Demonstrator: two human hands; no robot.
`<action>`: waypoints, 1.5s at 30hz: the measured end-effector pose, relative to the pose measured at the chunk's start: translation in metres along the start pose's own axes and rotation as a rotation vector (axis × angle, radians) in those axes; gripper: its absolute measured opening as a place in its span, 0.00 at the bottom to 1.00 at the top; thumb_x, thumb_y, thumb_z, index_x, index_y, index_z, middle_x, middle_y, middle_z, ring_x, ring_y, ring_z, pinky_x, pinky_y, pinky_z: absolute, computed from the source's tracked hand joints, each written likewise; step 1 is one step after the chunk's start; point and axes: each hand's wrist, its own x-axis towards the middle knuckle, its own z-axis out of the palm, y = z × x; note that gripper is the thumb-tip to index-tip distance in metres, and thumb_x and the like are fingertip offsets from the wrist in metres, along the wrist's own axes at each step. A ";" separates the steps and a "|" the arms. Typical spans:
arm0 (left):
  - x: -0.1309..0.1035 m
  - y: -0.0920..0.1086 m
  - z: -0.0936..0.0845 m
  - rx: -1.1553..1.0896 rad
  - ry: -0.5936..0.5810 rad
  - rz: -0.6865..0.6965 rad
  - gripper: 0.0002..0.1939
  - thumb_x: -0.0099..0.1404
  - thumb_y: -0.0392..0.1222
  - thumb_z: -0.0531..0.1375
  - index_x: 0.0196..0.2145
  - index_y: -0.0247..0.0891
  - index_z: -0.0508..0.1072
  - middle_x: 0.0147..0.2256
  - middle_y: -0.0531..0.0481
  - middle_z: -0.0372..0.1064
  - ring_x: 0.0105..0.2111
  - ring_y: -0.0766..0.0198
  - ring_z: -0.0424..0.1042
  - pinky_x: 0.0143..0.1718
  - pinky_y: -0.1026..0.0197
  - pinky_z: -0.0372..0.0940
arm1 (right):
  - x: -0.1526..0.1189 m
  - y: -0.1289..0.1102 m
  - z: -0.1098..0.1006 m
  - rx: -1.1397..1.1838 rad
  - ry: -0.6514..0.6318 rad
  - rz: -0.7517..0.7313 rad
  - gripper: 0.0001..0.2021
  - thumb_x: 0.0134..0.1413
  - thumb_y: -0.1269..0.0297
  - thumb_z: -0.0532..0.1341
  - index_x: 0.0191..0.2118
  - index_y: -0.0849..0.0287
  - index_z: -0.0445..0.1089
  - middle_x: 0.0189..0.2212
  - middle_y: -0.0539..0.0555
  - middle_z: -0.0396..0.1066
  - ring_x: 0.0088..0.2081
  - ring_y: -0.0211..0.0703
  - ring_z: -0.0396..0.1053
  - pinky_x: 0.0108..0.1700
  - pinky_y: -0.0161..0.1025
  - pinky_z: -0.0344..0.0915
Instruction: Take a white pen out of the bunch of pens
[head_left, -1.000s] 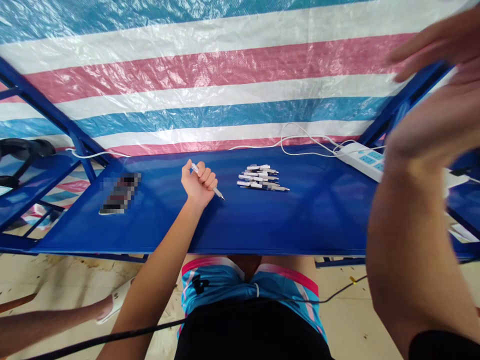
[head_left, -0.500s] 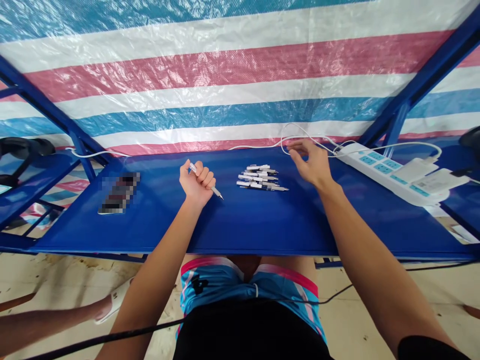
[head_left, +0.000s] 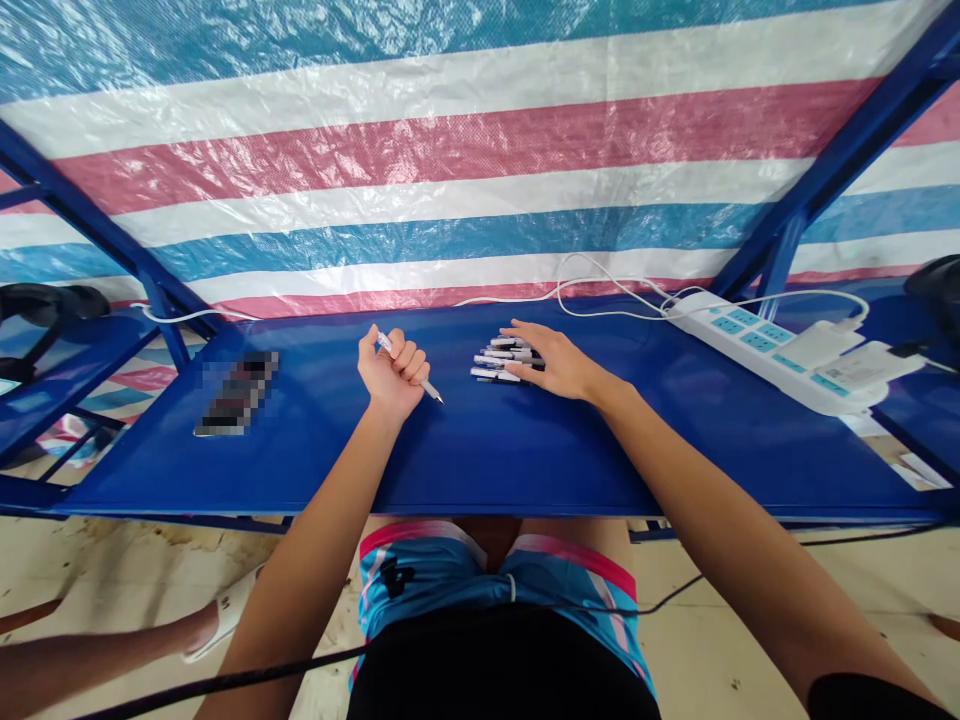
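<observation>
A white pen (head_left: 433,390) is gripped in my left hand (head_left: 395,372), its tip pointing down to the right and its other end showing by my thumb. Several white and clear pens (head_left: 491,360) lie side by side in a small group on the blue table (head_left: 487,450). Over their right ends rests my right hand (head_left: 559,362), fingers spread, thumb on the near side and fingertips on the far side. The pen tips are hidden beneath that palm. Whether the fingers press on the pens I cannot tell.
A white power strip (head_left: 772,350) with plugged-in chargers sits at the right, its white cable (head_left: 592,285) looping along the back edge. A blurred-out phone-like object (head_left: 238,393) lies at the left. Behind the table hangs a striped plastic sheet (head_left: 450,150). Another person's leg (head_left: 112,635) shows lower left.
My right hand has come left and down from beside the cable onto the group of pens. My left hand keeps its hold on the pen in nearly the same spot.
</observation>
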 end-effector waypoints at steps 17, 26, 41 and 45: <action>-0.002 0.001 0.002 -0.009 -0.013 0.015 0.29 0.78 0.48 0.42 0.18 0.40 0.45 0.15 0.60 0.32 0.12 0.72 0.37 0.12 0.67 0.39 | -0.002 0.010 0.000 0.111 -0.014 0.082 0.37 0.61 0.32 0.56 0.70 0.43 0.61 0.73 0.54 0.56 0.74 0.65 0.49 0.73 0.69 0.46; -0.002 0.001 0.003 -0.010 -0.011 0.007 0.30 0.79 0.51 0.40 0.18 0.40 0.45 0.16 0.60 0.31 0.13 0.72 0.36 0.13 0.67 0.37 | -0.002 0.008 -0.004 0.107 -0.062 0.147 0.39 0.61 0.32 0.56 0.72 0.46 0.58 0.74 0.55 0.53 0.75 0.67 0.45 0.73 0.68 0.45; -0.002 0.002 0.003 -0.012 -0.008 0.006 0.30 0.79 0.52 0.40 0.18 0.40 0.45 0.15 0.60 0.32 0.12 0.72 0.37 0.12 0.67 0.38 | -0.002 0.008 -0.004 0.146 -0.076 0.152 0.40 0.60 0.33 0.58 0.72 0.47 0.58 0.73 0.55 0.55 0.73 0.65 0.50 0.72 0.67 0.49; -0.001 0.001 0.001 -0.024 -0.001 0.000 0.31 0.78 0.56 0.45 0.19 0.40 0.45 0.15 0.61 0.33 0.12 0.72 0.37 0.12 0.67 0.38 | -0.002 0.008 -0.004 0.146 -0.082 0.155 0.39 0.61 0.34 0.58 0.72 0.47 0.58 0.73 0.55 0.55 0.73 0.65 0.52 0.72 0.67 0.50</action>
